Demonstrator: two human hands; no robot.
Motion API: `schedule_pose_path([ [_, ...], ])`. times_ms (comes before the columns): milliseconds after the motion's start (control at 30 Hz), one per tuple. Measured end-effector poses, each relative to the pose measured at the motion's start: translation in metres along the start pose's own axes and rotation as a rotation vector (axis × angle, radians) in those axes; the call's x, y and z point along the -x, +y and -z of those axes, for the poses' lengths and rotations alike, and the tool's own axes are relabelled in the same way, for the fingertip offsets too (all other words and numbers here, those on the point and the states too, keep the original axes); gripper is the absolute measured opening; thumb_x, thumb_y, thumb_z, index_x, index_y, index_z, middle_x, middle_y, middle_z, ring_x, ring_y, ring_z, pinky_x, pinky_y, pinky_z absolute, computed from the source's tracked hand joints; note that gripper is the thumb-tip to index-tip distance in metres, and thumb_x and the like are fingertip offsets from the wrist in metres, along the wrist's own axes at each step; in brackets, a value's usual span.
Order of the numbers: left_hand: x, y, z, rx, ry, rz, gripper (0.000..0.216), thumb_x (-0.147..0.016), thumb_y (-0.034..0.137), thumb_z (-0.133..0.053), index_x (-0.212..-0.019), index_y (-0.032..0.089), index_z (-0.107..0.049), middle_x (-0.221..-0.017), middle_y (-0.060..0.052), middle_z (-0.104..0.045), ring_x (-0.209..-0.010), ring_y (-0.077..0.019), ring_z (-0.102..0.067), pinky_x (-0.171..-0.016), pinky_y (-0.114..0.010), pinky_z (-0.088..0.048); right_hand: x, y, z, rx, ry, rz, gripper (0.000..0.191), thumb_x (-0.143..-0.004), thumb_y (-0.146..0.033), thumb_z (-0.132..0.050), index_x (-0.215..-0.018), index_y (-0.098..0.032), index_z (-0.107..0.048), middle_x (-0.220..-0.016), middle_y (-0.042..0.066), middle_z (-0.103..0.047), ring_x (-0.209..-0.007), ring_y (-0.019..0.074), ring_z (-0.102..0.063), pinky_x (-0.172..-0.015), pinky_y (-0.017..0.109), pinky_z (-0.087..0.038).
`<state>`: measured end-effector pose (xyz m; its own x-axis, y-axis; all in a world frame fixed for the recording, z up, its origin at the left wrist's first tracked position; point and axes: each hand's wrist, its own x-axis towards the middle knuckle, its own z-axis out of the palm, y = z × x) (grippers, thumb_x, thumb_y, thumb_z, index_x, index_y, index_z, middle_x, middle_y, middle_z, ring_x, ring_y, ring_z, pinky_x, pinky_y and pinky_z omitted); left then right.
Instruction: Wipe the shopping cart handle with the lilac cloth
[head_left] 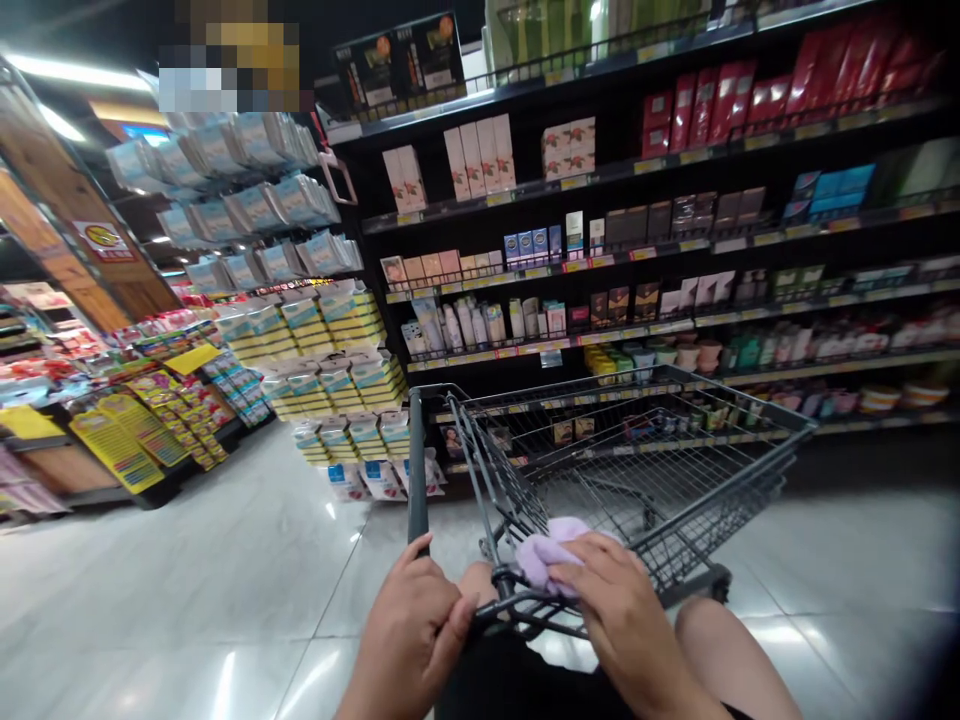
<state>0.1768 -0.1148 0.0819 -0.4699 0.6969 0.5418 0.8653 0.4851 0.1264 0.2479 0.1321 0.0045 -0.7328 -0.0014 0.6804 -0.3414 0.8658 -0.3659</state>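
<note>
A grey wire shopping cart stands in front of me, turned so its basket points to the right. My left hand is wrapped round the near end of the cart's handle bar. In my right hand is a crumpled light purple cloth, pressed against the cart's near side frame. The fingers lie over the cloth and hide part of it. Through the wires of the basket the floor and lower shelves show.
Tall black shelves with boxed and bottled goods run behind the cart. To the left, packs hang at the shelf end. Further left is a low display of colourful packets. Pale shiny floor tiles lie around the cart.
</note>
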Motion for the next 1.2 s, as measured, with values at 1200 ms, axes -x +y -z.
schedule_pose_path([
  [1200,-0.038,-0.04,-0.036,-0.402,0.157,0.019,0.018,-0.091,0.028,-0.056,-0.084,0.023,-0.072,-0.096,-0.001,-0.077,-0.082,-0.0193,-0.071,-0.08,-0.034,-0.053,-0.047,-0.007,-0.045,-0.064,-0.136,-0.164,0.04,-0.087,-0.008,-0.052,-0.114,-0.034,-0.065,-0.117,0.001,-0.065,-0.114,0.0214,-0.052,-0.097,0.038,-0.039],
])
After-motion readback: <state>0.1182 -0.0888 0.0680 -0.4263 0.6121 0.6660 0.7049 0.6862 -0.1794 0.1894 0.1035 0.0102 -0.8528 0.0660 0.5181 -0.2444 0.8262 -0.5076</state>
